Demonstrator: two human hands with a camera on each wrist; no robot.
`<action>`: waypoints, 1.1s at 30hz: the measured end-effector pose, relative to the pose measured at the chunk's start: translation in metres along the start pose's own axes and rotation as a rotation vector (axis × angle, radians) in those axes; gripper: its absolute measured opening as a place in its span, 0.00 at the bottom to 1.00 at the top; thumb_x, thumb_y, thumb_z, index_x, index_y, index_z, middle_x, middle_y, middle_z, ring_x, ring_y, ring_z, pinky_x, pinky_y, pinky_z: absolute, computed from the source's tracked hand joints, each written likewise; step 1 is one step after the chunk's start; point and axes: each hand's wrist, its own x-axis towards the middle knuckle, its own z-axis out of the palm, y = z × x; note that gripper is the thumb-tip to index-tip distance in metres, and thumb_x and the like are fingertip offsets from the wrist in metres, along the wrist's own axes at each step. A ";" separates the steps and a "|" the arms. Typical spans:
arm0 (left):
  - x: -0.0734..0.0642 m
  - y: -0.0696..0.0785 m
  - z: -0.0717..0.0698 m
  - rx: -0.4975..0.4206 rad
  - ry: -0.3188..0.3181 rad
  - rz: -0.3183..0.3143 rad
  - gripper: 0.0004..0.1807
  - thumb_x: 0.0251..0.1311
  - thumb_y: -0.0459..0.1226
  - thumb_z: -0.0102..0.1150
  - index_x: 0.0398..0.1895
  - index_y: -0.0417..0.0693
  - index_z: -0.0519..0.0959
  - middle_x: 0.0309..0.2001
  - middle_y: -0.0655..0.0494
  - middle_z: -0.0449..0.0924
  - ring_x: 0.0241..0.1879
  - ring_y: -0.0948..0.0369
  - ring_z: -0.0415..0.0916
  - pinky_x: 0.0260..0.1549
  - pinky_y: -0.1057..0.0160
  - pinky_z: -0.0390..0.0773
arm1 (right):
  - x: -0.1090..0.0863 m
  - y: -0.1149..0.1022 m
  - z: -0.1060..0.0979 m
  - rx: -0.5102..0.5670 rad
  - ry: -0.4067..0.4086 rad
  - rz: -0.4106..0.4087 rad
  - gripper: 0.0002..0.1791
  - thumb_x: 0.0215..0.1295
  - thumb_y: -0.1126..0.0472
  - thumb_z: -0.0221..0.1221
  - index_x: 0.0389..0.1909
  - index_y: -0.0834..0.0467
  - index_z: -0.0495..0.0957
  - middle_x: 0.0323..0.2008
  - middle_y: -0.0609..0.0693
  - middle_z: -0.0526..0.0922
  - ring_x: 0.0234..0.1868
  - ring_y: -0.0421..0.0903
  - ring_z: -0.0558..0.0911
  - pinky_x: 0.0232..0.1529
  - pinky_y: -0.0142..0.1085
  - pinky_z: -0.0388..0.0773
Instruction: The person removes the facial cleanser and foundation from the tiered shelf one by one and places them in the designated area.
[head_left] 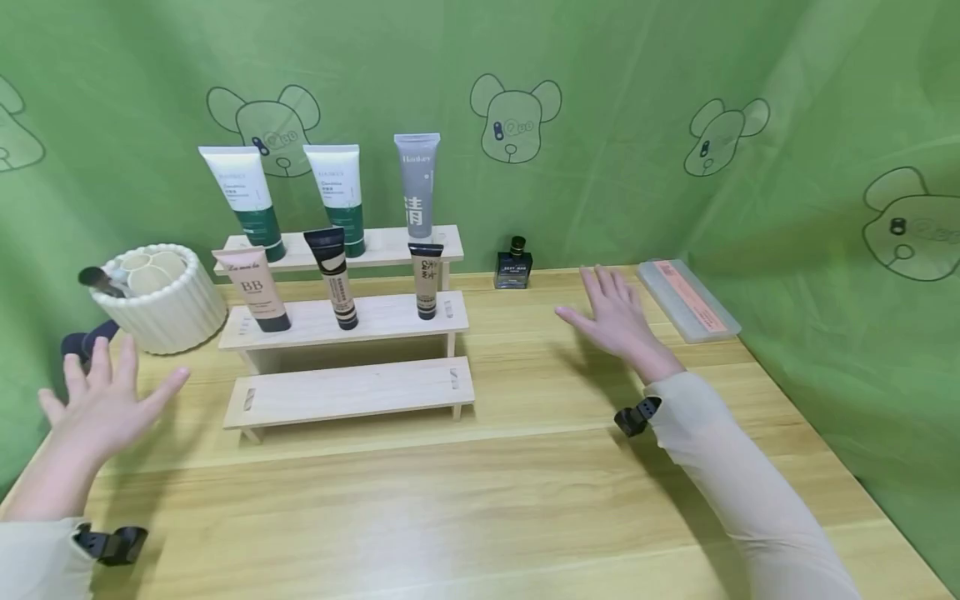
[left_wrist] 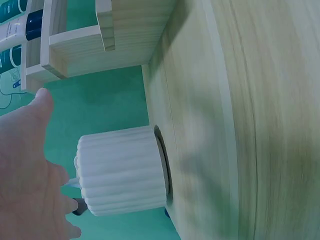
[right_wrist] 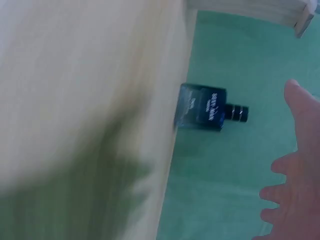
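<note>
Head: L grip [head_left: 105, 410] & R grip [head_left: 622, 321] are hovering splayed, holding nil, dark btl [head_left: 513, 272] standing upright on worktop [head_left: 390, 508], left of R grip (nearer); L-wrist: ribbed pot [left_wrist: 122, 170] sitting near L grip; R-wrist: dark btl standing apart from R grip.

The left grip [head_left: 105, 404] is raised, fingers [head_left: 101, 367] spread, thumb [head_left: 167, 390] stretched out toward the right. The right grip [head_left: 618, 317] also hovers, fingers straight, thumb angled left. Both arms [head_left: 757, 483] reach forward, well apart, pale sleeves [head_left: 45, 554] ending near the wrists [head_left: 656, 362].
</note>
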 end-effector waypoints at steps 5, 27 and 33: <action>-0.001 0.002 0.004 0.002 0.025 0.032 0.49 0.64 0.61 0.32 0.66 0.33 0.25 0.63 0.31 0.12 0.57 0.30 0.10 0.44 0.24 0.20 | 0.002 -0.015 -0.003 0.064 0.032 -0.050 0.49 0.62 0.31 0.43 0.72 0.56 0.37 0.71 0.61 0.37 0.69 0.60 0.35 0.65 0.57 0.29; -0.002 0.019 0.030 -0.201 0.107 0.359 0.48 0.63 0.47 0.52 0.69 0.33 0.33 0.68 0.29 0.29 0.66 0.37 0.28 0.63 0.42 0.29 | 0.004 -0.115 -0.002 0.486 0.133 -0.319 0.37 0.63 0.46 0.56 0.67 0.58 0.57 0.65 0.54 0.63 0.64 0.48 0.62 0.64 0.42 0.59; -0.005 0.020 0.035 -0.242 0.081 0.393 0.49 0.61 0.46 0.56 0.70 0.35 0.34 0.69 0.32 0.31 0.67 0.37 0.31 0.64 0.42 0.33 | 0.011 -0.138 0.009 0.674 0.134 -0.354 0.32 0.59 0.54 0.62 0.62 0.61 0.64 0.56 0.56 0.72 0.57 0.49 0.70 0.57 0.39 0.69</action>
